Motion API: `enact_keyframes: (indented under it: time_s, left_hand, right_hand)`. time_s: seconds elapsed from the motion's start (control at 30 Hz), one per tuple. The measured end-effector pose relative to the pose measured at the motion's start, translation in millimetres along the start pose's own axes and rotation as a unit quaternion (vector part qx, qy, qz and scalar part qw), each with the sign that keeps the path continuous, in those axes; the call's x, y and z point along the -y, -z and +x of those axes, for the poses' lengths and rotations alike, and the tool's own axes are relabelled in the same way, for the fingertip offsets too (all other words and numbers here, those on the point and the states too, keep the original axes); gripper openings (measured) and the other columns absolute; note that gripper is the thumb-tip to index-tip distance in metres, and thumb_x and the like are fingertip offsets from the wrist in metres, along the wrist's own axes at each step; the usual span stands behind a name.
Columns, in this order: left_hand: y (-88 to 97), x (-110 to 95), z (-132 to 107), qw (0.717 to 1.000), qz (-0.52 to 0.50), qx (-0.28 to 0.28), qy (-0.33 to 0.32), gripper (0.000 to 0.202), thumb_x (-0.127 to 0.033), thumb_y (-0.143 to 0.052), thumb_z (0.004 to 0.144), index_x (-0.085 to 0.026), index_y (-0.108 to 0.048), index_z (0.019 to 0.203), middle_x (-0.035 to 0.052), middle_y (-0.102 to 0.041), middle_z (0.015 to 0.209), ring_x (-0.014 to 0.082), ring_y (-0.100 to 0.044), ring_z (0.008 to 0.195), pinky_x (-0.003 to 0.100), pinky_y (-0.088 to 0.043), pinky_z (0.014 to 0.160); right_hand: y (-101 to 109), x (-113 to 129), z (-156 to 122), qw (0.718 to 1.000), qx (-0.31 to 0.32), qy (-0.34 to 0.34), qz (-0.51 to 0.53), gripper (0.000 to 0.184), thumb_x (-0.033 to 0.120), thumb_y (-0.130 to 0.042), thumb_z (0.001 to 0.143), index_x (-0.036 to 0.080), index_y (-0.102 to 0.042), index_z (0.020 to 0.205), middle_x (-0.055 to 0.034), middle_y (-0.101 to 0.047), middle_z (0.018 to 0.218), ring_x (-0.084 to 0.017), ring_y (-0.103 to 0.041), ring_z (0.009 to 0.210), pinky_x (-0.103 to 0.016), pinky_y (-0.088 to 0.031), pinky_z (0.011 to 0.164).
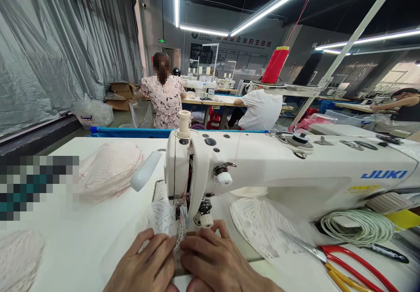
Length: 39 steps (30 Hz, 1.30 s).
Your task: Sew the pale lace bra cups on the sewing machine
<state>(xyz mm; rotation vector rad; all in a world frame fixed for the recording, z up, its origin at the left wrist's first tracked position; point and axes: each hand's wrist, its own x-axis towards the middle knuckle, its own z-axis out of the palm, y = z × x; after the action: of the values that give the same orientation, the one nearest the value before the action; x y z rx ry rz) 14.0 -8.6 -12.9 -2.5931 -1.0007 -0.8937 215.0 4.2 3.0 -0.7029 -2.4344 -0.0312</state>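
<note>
My left hand (149, 261) and my right hand (218, 261) lie side by side at the near edge of the table, fingers pressed together on a strip of white lace (166, 219). The lace runs forward under the needle and presser foot (179, 213) of a white JUKI sewing machine (262, 169). Fingertips of both hands meet on the lace just in front of the foot. Red thread runs down through the machine head.
Red-handled scissors (344, 261) lie at the right on a stack of lace pieces (259, 226). A coil of white cord (357, 226) sits beside them. A pile of pinkish fabric (108, 169) rests at the left. A red thread cone (275, 64) stands behind. Other people sit at tables beyond.
</note>
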Motion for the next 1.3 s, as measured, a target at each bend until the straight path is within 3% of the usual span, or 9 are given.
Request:
enact_keyframes:
  time_s: [0.1, 0.23, 0.37, 0.57, 0.8, 1.07, 1.3]
  left_hand:
    - [4.8, 0, 3, 0.999, 0.005, 0.029, 0.015, 0.042, -0.028, -0.026, 0.098, -0.020, -0.065, 0.085, 0.0029, -0.070, 0.090, 0.0180, -0.060, 0.085, 0.036, -0.034, 0.087]
    - [15.0, 5, 10, 0.996, 0.024, 0.087, -0.026, 0.040, -0.041, -0.032, 0.097, -0.016, -0.062, 0.106, 0.0030, -0.069, 0.099, 0.0161, -0.060, 0.088, 0.030, -0.037, 0.083]
    - [18.3, 8, 11, 0.995, 0.059, 0.075, -0.035, 0.036, -0.042, -0.040, 0.094, -0.016, -0.063, 0.104, 0.0013, -0.069, 0.097, 0.0149, -0.061, 0.087, 0.027, -0.038, 0.082]
    - [18.4, 9, 12, 0.987, 0.121, 0.061, -0.085, 0.031, -0.035, -0.046, 0.090, -0.012, -0.063, 0.101, 0.0034, -0.069, 0.089, 0.0170, -0.062, 0.081, 0.031, -0.039, 0.076]
    - [16.1, 8, 12, 0.991, 0.073, 0.107, -0.043, 0.031, -0.024, -0.062, 0.076, -0.017, -0.061, 0.107, -0.0022, -0.069, 0.093, 0.0141, -0.061, 0.085, 0.027, -0.037, 0.080]
    - [19.1, 13, 13, 0.991, 0.014, 0.133, 0.014, 0.038, -0.022, -0.065, 0.074, -0.022, -0.059, 0.111, -0.0037, -0.067, 0.099, 0.0132, -0.060, 0.093, 0.026, -0.032, 0.084]
    - [-7.8, 18, 8, 0.992, -0.015, 0.102, 0.070, 0.036, -0.018, -0.056, 0.079, -0.021, -0.056, 0.115, 0.0013, -0.063, 0.101, 0.0182, -0.056, 0.093, 0.036, -0.025, 0.088]
  right_hand:
    - [1, 0, 0, 1.000, -0.001, 0.000, -0.004, 0.039, 0.041, -0.029, 0.100, 0.019, -0.059, 0.090, -0.0005, -0.066, 0.095, -0.015, -0.051, 0.077, -0.033, -0.027, 0.069]
    - [0, -1, 0, 1.000, -0.014, 0.010, -0.003, 0.042, 0.042, -0.026, 0.100, 0.018, -0.059, 0.088, -0.0015, -0.067, 0.093, -0.014, -0.050, 0.074, -0.033, -0.027, 0.068]
    - [0, -1, 0, 1.000, -0.023, 0.009, -0.007, 0.039, 0.037, -0.030, 0.100, 0.017, -0.057, 0.080, -0.0009, -0.067, 0.094, -0.013, -0.050, 0.075, -0.033, -0.027, 0.069]
    - [-1, -3, -2, 1.000, 0.000, 0.006, -0.023, 0.042, 0.044, -0.029, 0.099, 0.018, -0.060, 0.088, -0.0014, -0.066, 0.094, -0.014, -0.051, 0.076, -0.033, -0.028, 0.069]
    - [-1, -1, 0, 0.999, -0.035, 0.008, -0.007, 0.049, 0.045, -0.021, 0.100, 0.017, -0.059, 0.087, -0.0018, -0.067, 0.089, -0.014, -0.051, 0.071, -0.033, -0.026, 0.066]
    - [-6, -7, 1, 0.999, -0.029, -0.027, -0.034, 0.052, 0.053, -0.021, 0.097, 0.016, -0.058, 0.100, -0.0054, -0.066, 0.095, -0.017, -0.053, 0.075, -0.035, -0.028, 0.074]
    - [-6, -10, 2, 0.997, -0.012, -0.040, -0.066, 0.046, 0.053, -0.034, 0.094, 0.017, -0.055, 0.114, -0.0070, -0.067, 0.100, -0.019, -0.052, 0.077, -0.036, -0.029, 0.077]
